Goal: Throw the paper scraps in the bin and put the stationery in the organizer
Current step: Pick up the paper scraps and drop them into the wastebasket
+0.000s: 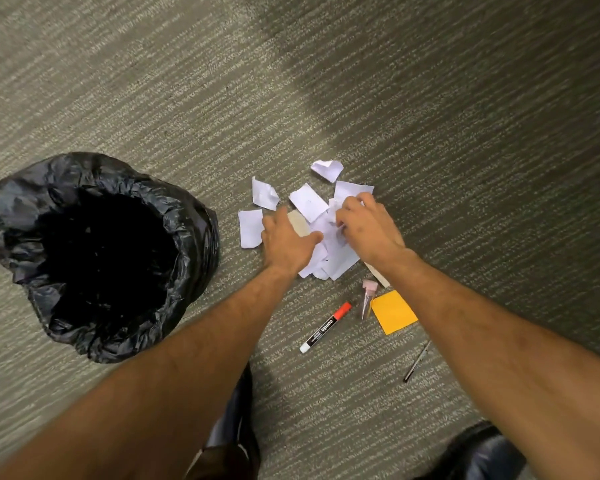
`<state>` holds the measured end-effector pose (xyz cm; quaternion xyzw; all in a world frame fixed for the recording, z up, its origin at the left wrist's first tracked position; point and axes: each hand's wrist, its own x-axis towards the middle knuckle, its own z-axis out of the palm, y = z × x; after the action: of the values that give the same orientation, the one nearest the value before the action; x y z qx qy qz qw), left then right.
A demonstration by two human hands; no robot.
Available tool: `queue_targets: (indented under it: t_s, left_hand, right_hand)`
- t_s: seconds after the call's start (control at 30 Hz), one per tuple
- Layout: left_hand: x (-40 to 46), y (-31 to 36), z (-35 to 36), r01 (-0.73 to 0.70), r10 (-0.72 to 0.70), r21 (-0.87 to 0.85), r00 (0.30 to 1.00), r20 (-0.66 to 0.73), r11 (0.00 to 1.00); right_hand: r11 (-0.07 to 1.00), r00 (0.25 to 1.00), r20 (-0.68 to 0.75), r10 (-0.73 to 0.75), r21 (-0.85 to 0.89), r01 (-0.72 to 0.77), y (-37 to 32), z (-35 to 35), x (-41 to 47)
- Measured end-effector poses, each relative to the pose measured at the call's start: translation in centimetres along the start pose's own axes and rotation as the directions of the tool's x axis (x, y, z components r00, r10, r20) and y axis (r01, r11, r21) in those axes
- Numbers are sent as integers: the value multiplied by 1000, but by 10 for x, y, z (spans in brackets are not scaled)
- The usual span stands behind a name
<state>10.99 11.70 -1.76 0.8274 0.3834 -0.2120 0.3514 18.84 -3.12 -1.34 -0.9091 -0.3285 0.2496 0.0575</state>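
Several white paper scraps [308,201] lie in a loose pile on the grey carpet. My left hand [286,241] rests flat on the pile's left side, fingers spread over a tan piece [300,223]. My right hand [368,226] curls over the pile's right side, fingers closed on white scraps. A bin lined with a black bag [25,216] stands open at the left. Near the pile lie a red-capped marker [326,326], an orange sticky-note pad [392,311], a small pink-capped clear item [368,296] and a thin dark pen [417,362]. No organizer is in view.
Striped grey carpet [430,133] covers the whole floor. My dark shoes show at the bottom, one at centre [234,434] and one at the right [482,455]. A tan strip [378,273] pokes out under my right wrist.
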Motion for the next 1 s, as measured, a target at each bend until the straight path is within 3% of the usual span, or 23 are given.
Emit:
queue_targets:
  t_s: [0.2,0.33,0.4,0.47,0.57,0.7,0.83,1.0]
  left_hand:
    - [2,0,6,-41,40,30,999,11,999]
    - [-7,-1,6,-20,22,-98,1000,18,995]
    - [-13,-3,3,-10,11,-140,1000,8,990]
    - [-21,-4,-3,-29,27,-183,1000,-13,983]
    - [-35,-8,-17,-93,84,-209,995,-50,974]
    - [-44,-17,-37,-140,123,-175,987,-100,975]
    - [-41,-25,-45,-44,31,-173,996,-80,984]
    - [-50,-28,-48,-38,25,-191,997,-68,981]
  right_hand:
    - [963,996,-46,74,263,-60,16,-6,-36]
    - [826,971,29,238,519,-218,22,2,-54]
    - [754,966,70,248,612,-238,17,8,-58]
    - [746,974,108,199,627,-222,7,16,-58]
    - [819,983,119,139,544,-182,-15,27,-53]
    - [902,980,46,192,386,-195,-46,43,-43]
    - [861,945,16,327,407,-305,-58,45,-30]
    - [760,938,41,345,574,-305,-50,35,-32]
